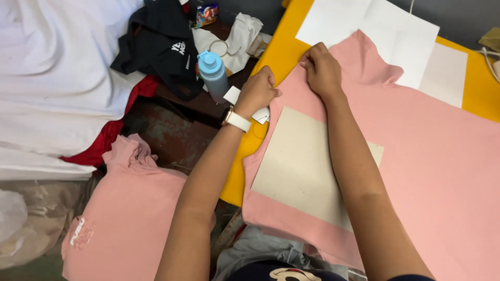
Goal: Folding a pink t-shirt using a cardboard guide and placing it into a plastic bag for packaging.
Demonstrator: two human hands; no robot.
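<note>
Here the left hand [257, 92] and right hand [323, 70] pinch, fingers clamped, a flat pink shirt [437, 161] bearing grey cardboard [302, 166].

A blue water bottle [213, 73] stands upright near the middle of the view, at about 11 o'clock. Just beyond it, at 12 o'clock, lies a crumpled black garment [161, 47] with a cream cloth [239, 36] to its right. White fabric [57, 73] fills the 10 o'clock corner, with a strip of red cloth [112, 130] along its lower edge. A folded pink shirt [127, 218] lies at 7 o'clock. White paper sheets [390, 31] rest at 1 o'clock.
</note>
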